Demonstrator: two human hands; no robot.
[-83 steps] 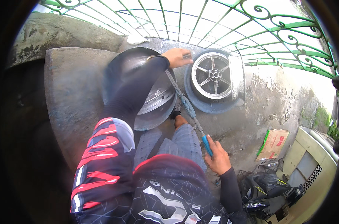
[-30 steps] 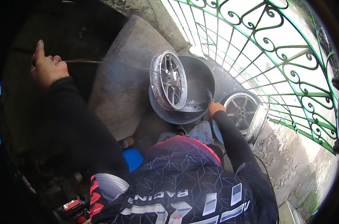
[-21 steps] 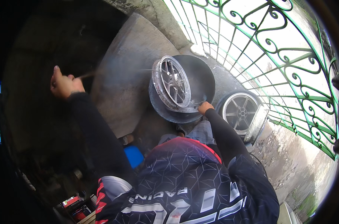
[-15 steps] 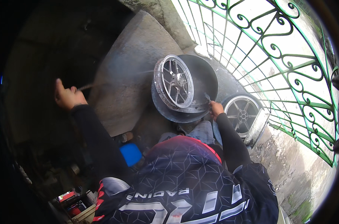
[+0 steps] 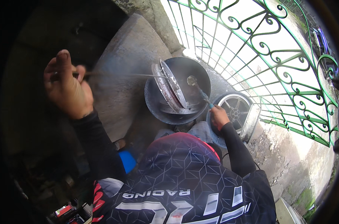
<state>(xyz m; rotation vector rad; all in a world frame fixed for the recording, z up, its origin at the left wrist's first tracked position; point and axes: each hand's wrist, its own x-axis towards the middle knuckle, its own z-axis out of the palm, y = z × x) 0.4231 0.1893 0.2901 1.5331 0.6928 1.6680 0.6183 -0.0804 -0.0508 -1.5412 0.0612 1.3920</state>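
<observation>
A silver motorcycle wheel rim (image 5: 172, 89) stands tilted, almost edge-on, inside a large dark round basin (image 5: 154, 112). My left hand (image 5: 69, 86), raised at the left, is closed around a long thin metal rod (image 5: 121, 75). The rod's far end reaches the upper part of the rim; whether it hooks there I cannot tell. On the basin's right side, my right hand (image 5: 219, 117) grips a blue-handled tool with a round, pale head (image 5: 192, 80). That head hangs over the basin, apart from the rim. Some liquid seems to lie in the basin bottom.
Right of the basin, a second spoked wheel rim (image 5: 235, 112) lies in a blue tub (image 5: 213, 130). A green scrolled metal gate (image 5: 251, 44) stands beyond. At the left leans a grey slab (image 5: 128, 56). A blue object (image 5: 127, 161) sits by my left arm.
The rim has turned from showing its spokes to nearly edge-on. My left hand has come up and nearer with the rod. The right-hand tool now extends further over the basin.
</observation>
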